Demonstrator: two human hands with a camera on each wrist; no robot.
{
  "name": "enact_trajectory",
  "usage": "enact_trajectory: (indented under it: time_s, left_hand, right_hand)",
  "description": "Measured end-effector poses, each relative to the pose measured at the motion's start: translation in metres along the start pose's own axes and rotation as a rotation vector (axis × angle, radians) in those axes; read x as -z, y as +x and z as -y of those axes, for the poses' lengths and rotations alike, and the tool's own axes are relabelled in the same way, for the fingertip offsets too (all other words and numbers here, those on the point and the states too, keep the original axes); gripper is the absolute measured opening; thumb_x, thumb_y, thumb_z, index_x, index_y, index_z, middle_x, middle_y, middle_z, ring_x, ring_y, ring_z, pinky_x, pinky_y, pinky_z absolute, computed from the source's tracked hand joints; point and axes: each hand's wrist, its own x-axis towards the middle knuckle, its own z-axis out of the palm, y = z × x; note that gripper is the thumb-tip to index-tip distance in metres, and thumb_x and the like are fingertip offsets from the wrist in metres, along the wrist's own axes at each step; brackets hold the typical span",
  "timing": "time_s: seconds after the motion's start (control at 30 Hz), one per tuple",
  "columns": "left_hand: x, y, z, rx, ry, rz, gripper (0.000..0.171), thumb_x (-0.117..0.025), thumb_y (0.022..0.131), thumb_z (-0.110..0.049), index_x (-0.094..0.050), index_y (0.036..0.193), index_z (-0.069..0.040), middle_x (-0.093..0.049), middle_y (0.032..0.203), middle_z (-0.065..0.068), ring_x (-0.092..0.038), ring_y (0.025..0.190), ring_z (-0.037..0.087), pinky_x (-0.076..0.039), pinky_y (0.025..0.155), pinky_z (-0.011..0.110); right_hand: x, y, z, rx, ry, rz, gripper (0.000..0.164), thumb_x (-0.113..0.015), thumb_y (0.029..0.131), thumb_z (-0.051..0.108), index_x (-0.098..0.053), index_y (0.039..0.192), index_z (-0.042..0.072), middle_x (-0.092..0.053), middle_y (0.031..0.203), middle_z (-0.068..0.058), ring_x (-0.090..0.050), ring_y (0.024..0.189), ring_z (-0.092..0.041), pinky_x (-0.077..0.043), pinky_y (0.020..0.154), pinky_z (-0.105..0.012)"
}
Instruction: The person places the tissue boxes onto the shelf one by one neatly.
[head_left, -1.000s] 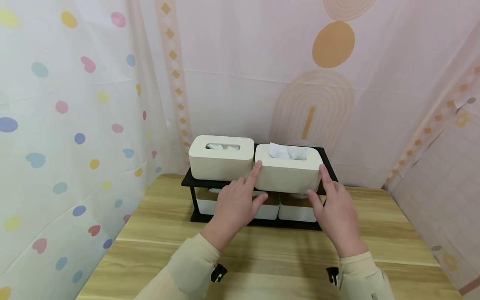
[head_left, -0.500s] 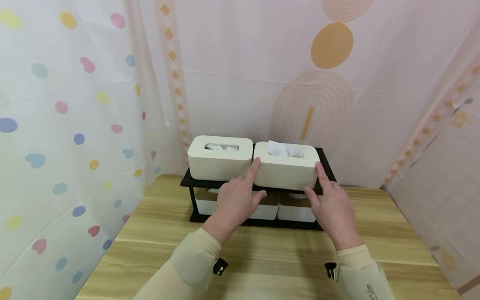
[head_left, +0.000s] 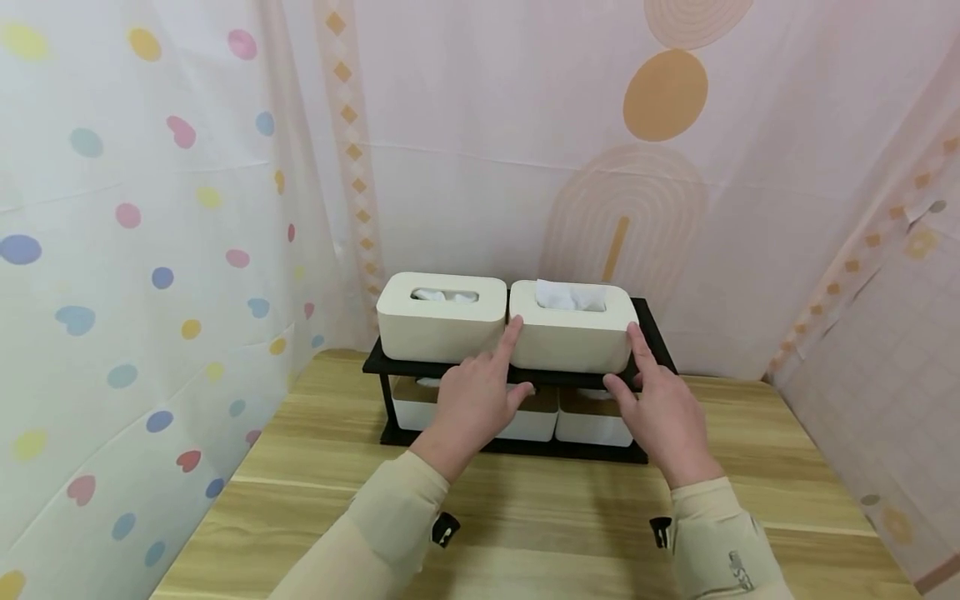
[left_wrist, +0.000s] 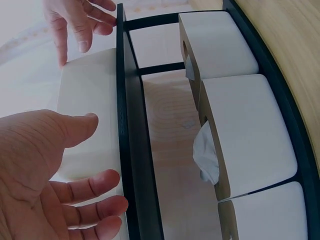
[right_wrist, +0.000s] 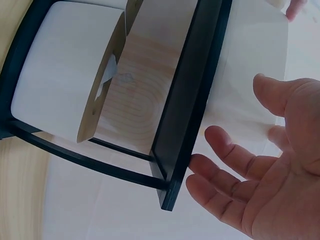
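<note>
A cream tissue box [head_left: 572,343], a white tissue poking from its slot, sits on the right part of the black rack's upper shelf [head_left: 651,337]. My left hand [head_left: 472,400] touches this box's front left corner with an outstretched index finger, its thumb held out to the side. At the front right corner, my right hand [head_left: 663,408] rests its extended index finger on the box. Neither hand is wrapped round it. Beside it on the left stands a second cream tissue box [head_left: 442,325], with a narrow gap between the two.
On the rack's lower level stand three white tissue boxes [left_wrist: 250,130] with brown wooden tops. The rack stands on a wood-grain table [head_left: 525,525]. Behind it hangs a pink patterned curtain [head_left: 465,208], and a dotted curtain [head_left: 150,333] hangs on the left.
The right-hand cream tissue box has slid back and slightly left on the upper shelf. My right hand has shifted left with it, while my left hand stays at the front left corner.
</note>
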Motion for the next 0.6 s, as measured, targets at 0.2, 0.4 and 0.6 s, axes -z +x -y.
enact_trajectory:
  time_s: [0.2, 0.4, 0.6]
  left_hand:
    - [0.000, 0.002, 0.002, -0.007, 0.020, -0.014, 0.095, -0.072, 0.100, -0.053, -0.018, 0.173, -0.027, -0.052, 0.066, -0.001, -0.050, 0.056, 0.017, -0.036, 0.048, 0.028]
    - [-0.001, 0.004, 0.003, -0.014, 0.034, 0.001, 0.095, -0.072, 0.100, -0.053, -0.017, 0.173, -0.027, -0.054, 0.068, -0.001, -0.050, 0.057, 0.017, -0.037, 0.048, 0.028]
    - [-0.002, -0.009, 0.012, -0.037, 0.056, 0.030, 0.091, -0.067, 0.103, -0.054, -0.018, 0.173, -0.025, -0.074, 0.102, 0.004, -0.069, 0.080, 0.024, -0.050, 0.058, 0.034]
  right_hand:
    - [0.000, 0.002, -0.002, 0.017, -0.012, -0.015, 0.083, -0.060, 0.109, 0.044, -0.012, 0.174, 0.027, -0.072, 0.121, -0.023, -0.068, 0.100, -0.042, -0.056, 0.082, -0.059]
    - [-0.001, 0.002, -0.003, 0.031, -0.042, -0.009, 0.086, -0.061, 0.109, 0.044, -0.009, 0.174, 0.023, -0.073, 0.123, -0.024, -0.068, 0.107, -0.047, -0.056, 0.087, -0.062]
    - [-0.013, -0.015, -0.017, 0.146, -0.091, -0.062, 0.088, -0.068, 0.106, 0.040, -0.018, 0.173, 0.014, -0.069, 0.130, -0.031, -0.063, 0.121, -0.052, -0.052, 0.100, -0.066]
